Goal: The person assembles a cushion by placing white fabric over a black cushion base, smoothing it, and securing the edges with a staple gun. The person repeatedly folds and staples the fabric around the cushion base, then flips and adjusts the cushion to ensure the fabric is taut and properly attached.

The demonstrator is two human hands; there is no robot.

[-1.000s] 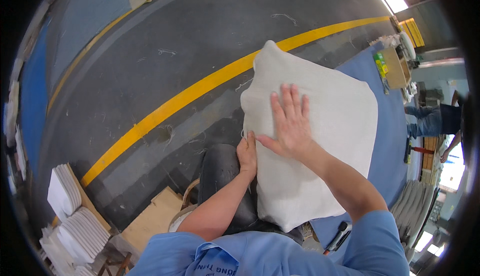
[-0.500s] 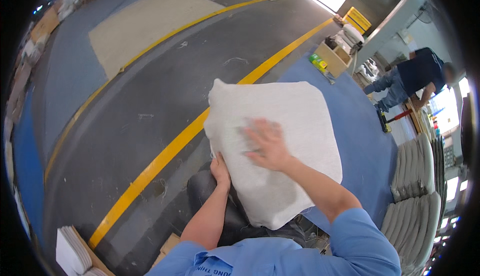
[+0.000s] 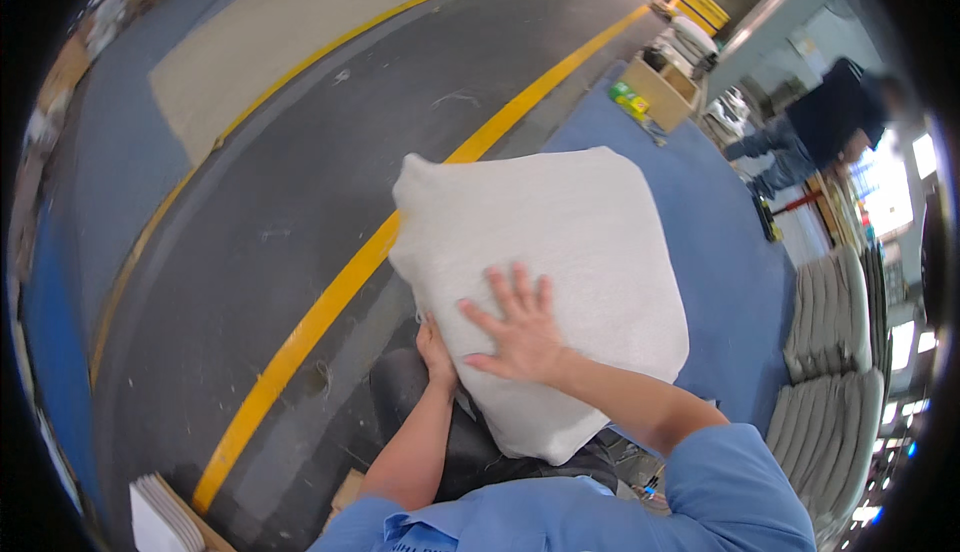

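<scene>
A white fabric-covered cushion (image 3: 560, 217), squarish with rounded corners, rests across my lap. Its far left corner sticks up in a small point. My left hand (image 3: 437, 354) grips the cushion's left edge, the fingers partly hidden against its side. On the cushion's upper face lies my right hand (image 3: 518, 330), palm down, flat, with the fingers spread and holding nothing. The cushion's underside is out of sight.
Stacks of grey-white cushions (image 3: 822, 442) stand at right on the blue floor (image 3: 725, 292). Farther off are a wooden box (image 3: 655, 97) and a co-worker (image 3: 835, 117) beside a bench. White panels (image 3: 163, 517) are at lower left. A yellow line (image 3: 330, 302) crosses the grey floor.
My right hand has slid nearer to me over the cushion's face, and its blur is gone. The left hand keeps its hold on the edge. The view has shifted slightly.
</scene>
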